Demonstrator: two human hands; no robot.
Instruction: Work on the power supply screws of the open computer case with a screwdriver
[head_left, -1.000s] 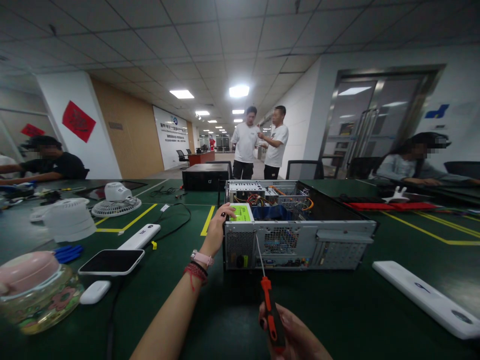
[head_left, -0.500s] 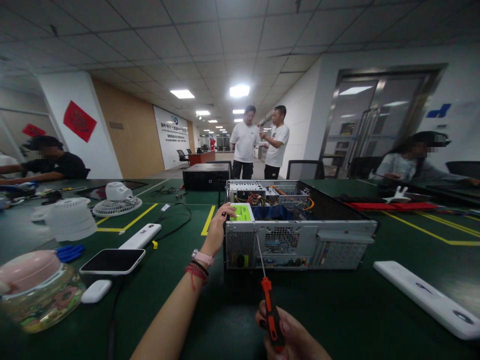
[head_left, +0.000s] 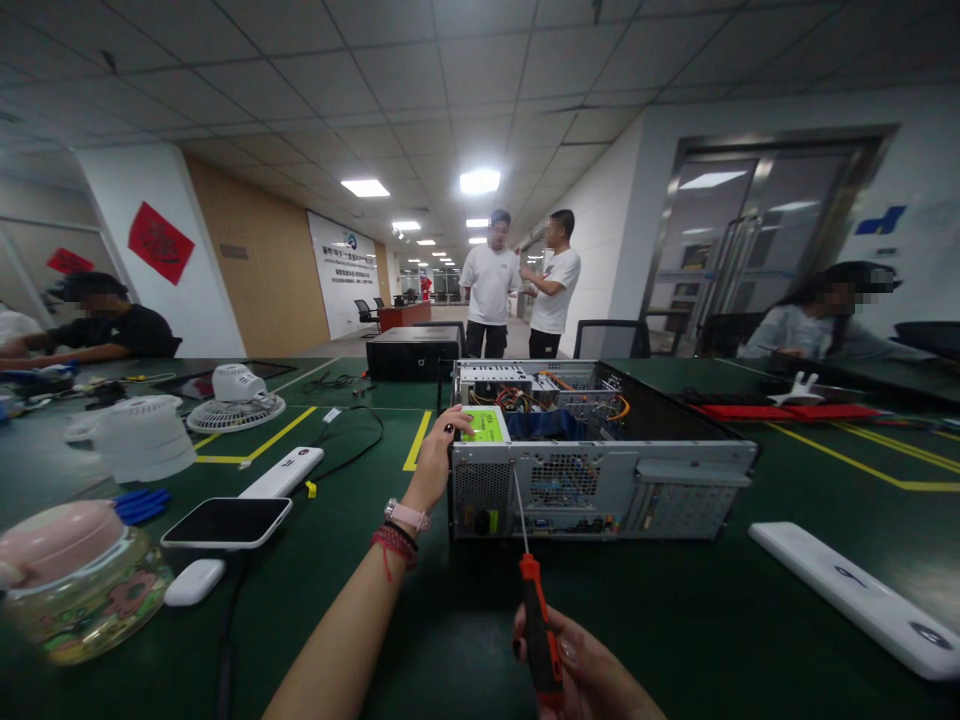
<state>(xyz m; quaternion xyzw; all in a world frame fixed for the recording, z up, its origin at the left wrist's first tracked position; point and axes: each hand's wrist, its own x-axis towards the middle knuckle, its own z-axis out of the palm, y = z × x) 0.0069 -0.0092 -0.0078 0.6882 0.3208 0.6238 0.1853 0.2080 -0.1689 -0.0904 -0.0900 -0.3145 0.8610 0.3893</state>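
A computer case (head_left: 675,462) lies on its side, its open top showing cables and parts, its rear panel facing me. My left hand (head_left: 436,452) is bent over the case's left corner, fingers on the green-labelled power supply (head_left: 491,424); its thumb is hidden. In front of the panel, my right hand (head_left: 574,660) is closed around the handle of an orange and black screwdriver (head_left: 537,610). The thin shaft points up and away from me, its tip at the panel near the power supply's lower right edge. Whether a screw sits under the tip is too small to tell.
To the left are a phone (head_left: 229,523), a white earbud case (head_left: 195,583), a pink-lidded jar (head_left: 75,580) and a white fan (head_left: 236,395). A white power bank (head_left: 847,595) lies right. Behind stands a black box (head_left: 412,355). Other people sit and stand around.
The screwdriver's handle has turned in my right hand, showing more black and with orange now along its right side. Its tip stays at the panel. My left hand has not moved.
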